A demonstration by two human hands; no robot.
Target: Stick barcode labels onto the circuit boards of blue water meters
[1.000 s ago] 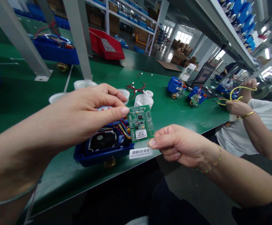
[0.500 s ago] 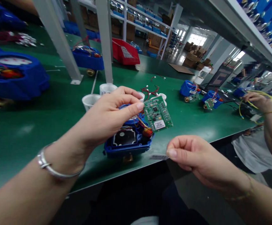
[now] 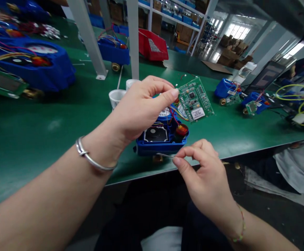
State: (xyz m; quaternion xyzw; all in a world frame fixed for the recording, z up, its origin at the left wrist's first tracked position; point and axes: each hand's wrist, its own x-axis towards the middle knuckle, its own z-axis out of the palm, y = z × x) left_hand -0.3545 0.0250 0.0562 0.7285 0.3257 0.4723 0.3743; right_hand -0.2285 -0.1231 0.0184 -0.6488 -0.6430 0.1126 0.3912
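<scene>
Between thumb and fingers, my left hand [image 3: 152, 101] pinches the corner of a green circuit board [image 3: 195, 99], which carries a white barcode label. The board is held tilted above an opened blue meter housing [image 3: 162, 148] with a brass fitting [image 3: 157, 159] underneath. Coloured wires run between the housing and the board's left side. Inside the housing sit a black square part [image 3: 155, 134] and an orange-topped cylinder [image 3: 181, 130]. My right hand [image 3: 202, 170] is closed in a pinch on a thin, pale strip [image 3: 164, 155], seen nearly edge-on, in front of the housing.
White cups [image 3: 117, 97] stand behind my left hand. More blue housings lie on the green bench [image 3: 89, 139], at left [image 3: 44, 66] and right [image 3: 226, 91]. Grey posts [image 3: 87, 38] rise from the bench, with a red bin [image 3: 153, 45] behind. Yellow cable [image 3: 298, 92] lies at far right.
My view has shifted, so the bench things sit further right. My right hand has come closer to the housing, and the strip has turned from flat to nearly edge-on. My left hand still grips the board.
</scene>
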